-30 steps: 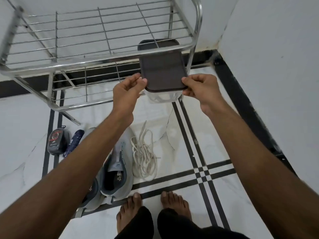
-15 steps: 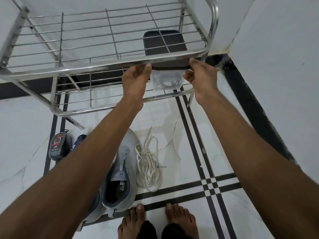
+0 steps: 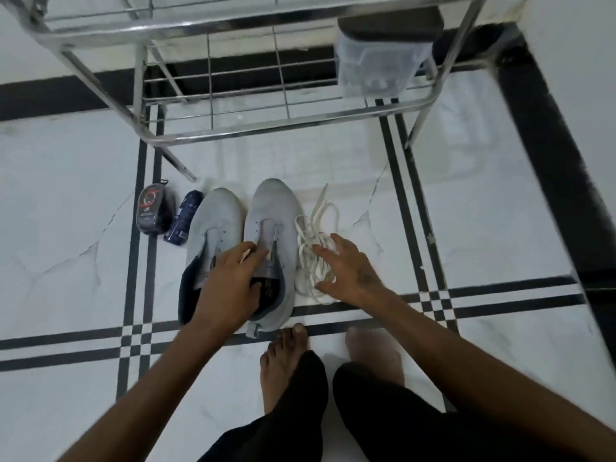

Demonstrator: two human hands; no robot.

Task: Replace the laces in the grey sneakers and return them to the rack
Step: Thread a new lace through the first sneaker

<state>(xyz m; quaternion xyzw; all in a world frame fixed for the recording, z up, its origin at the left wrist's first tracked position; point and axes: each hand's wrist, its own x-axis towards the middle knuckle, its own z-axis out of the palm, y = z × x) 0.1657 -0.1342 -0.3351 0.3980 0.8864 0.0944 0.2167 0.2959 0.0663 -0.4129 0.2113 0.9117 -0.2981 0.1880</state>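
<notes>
Two grey sneakers stand side by side on the floor with no laces in their eyelets, the left one (image 3: 216, 221) and the right one (image 3: 273, 208). My left hand (image 3: 230, 281) is on the right sneaker, with fingers over the tongue and the thumb inside the opening, holding it. A loose bundle of white laces (image 3: 311, 228) lies just right of that sneaker. My right hand (image 3: 350, 268) is spread over the laces with straight fingers, touching them.
The steel wire rack (image 3: 266, 126) stands right behind the shoes. A clear container (image 3: 376, 65) with a dark lid sits on its lower shelf at the right. A black polish case (image 3: 151, 211) and a blue tube (image 3: 185, 216) lie left of the sneakers. My bare feet (image 3: 286, 358) are below.
Both hands let go of the lidded container, now resting on the rack's lower shelf, and dropped to the floor: left onto the right sneaker, right onto the laces.
</notes>
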